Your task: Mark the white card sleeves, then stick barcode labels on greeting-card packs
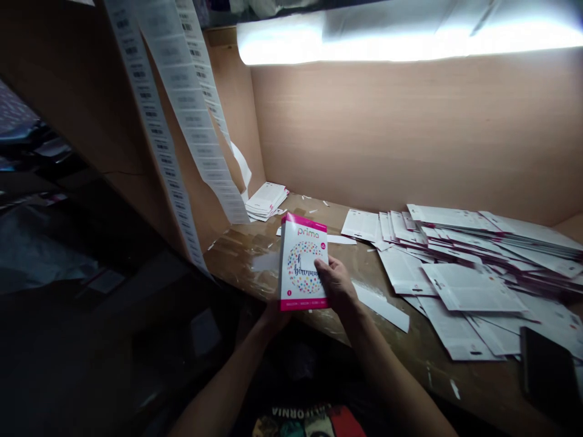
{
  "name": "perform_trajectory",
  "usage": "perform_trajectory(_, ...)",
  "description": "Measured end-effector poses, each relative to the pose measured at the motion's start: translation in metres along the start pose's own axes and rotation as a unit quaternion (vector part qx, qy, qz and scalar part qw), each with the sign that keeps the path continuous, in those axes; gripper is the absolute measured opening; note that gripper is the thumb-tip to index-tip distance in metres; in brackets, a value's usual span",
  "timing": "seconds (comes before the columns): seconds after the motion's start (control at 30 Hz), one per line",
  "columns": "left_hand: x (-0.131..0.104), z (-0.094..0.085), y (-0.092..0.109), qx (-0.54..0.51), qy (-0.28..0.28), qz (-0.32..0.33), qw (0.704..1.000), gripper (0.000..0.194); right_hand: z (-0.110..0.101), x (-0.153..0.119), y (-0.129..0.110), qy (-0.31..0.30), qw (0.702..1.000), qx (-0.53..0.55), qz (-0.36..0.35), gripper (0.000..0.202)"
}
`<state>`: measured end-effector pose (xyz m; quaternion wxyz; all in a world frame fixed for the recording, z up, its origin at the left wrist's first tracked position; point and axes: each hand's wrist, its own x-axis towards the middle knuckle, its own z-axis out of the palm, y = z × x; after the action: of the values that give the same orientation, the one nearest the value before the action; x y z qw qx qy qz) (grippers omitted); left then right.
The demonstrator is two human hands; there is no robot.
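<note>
A white and pink box [303, 282] printed "prima", with a ring of coloured dots, is held upright, tilted slightly back, over the front edge of the work table. My right hand [336, 282] grips its right side, the thumb on the front face near a small white patch. My left hand [276, 315] is at the lower left corner of the box, mostly behind it; its fingers are hidden. White paper strips [382, 306] lie on the brown table [241, 267] beside and behind the box.
Many flat white packets [473, 285] are heaped on the right, with a dark phone-like object [549, 370] at their front. A small packet stack [266, 200] sits in the back left corner. Long barcode label strips [195, 121] hang at the left. A bright tube lamp [387, 42] is above.
</note>
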<state>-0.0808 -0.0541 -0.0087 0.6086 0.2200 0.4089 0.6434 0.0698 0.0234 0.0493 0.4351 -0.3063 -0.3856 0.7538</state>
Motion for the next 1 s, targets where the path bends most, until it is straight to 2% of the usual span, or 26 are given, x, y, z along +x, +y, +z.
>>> perform_trajectory(0.1,0.0,-0.004,-0.002,-0.038,-0.013,-0.04,0.998,0.06,-0.003,-0.007,0.005,0.001,0.999,-0.037,0.012,0.06)
perform_trajectory(0.23,-0.002,0.002,0.015,-0.038,-0.008,-0.086,0.996,0.059,-0.015,-0.013,0.011,0.039,0.992,-0.121,-0.018,0.057)
perform_trajectory(0.3,-0.007,0.007,0.02,-0.025,0.03,-0.053,0.998,0.06,-0.018,-0.015,0.015,0.045,0.99,-0.132,-0.02,0.056)
perform_trajectory(0.4,-0.013,0.012,0.018,0.028,0.08,0.033,0.996,0.063,-0.017,-0.016,0.02,0.045,0.989,-0.138,-0.028,0.055)
perform_trajectory(0.5,-0.016,0.013,0.016,0.092,0.089,0.089,0.988,0.065,-0.014,-0.014,0.022,0.053,0.983,-0.171,-0.047,0.053)
perform_trajectory(0.73,-0.019,0.012,0.024,0.106,0.093,0.071,0.988,0.056,-0.011,-0.013,0.024,0.038,0.965,-0.243,-0.091,0.042)
perform_trajectory(0.83,-0.025,0.005,0.034,0.063,0.053,0.047,0.996,0.055,-0.003,-0.009,0.036,0.007,0.961,-0.256,-0.107,0.036)
perform_trajectory(0.9,-0.029,-0.008,0.04,0.027,0.045,0.036,0.998,0.055,0.01,0.002,0.047,-0.047,0.963,-0.241,-0.109,0.035)
perform_trajectory(0.93,-0.031,-0.018,0.043,0.014,0.057,0.038,0.998,0.054,0.018,0.011,0.051,-0.089,0.962,-0.234,-0.106,0.034)
perform_trajectory(1.0,-0.037,-0.039,0.049,-0.013,0.117,0.059,0.991,0.052,0.04,0.035,0.053,-0.163,0.951,-0.239,-0.108,0.034)
